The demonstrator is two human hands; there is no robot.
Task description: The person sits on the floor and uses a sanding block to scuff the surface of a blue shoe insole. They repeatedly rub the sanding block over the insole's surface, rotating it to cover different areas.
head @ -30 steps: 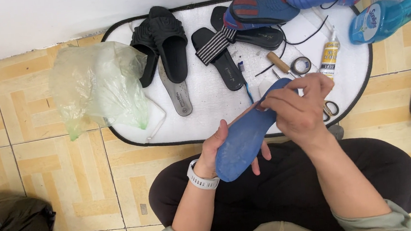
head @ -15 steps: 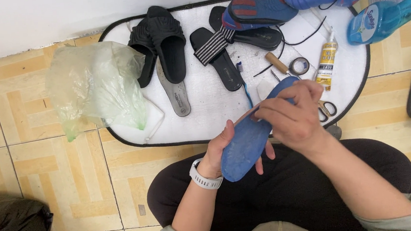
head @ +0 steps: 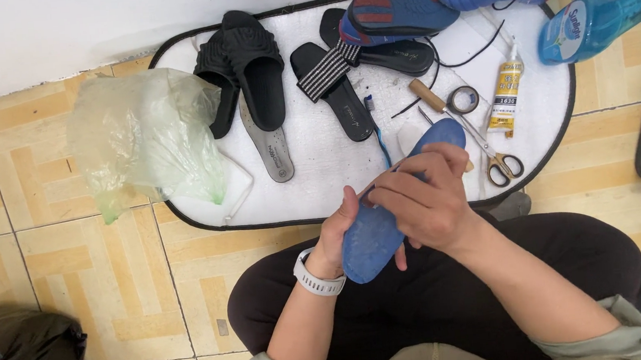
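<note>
The left hand [head: 338,236] cradles a blue foam insole [head: 385,221] over the lap, grip closed beneath it; the right hand [head: 425,202] pinches its upper edge. Working along that edge slowly, insole steadied, seems wise. Far right on the white mat [head: 313,180]: a yellow-labelled glue tube [head: 505,89], and beyond it a blue spray bottle [head: 598,21].

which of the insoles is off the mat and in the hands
The blue insole, held between the left hand and right hand over the lap. The grey insole lies on the white mat beside the black slides.
</note>
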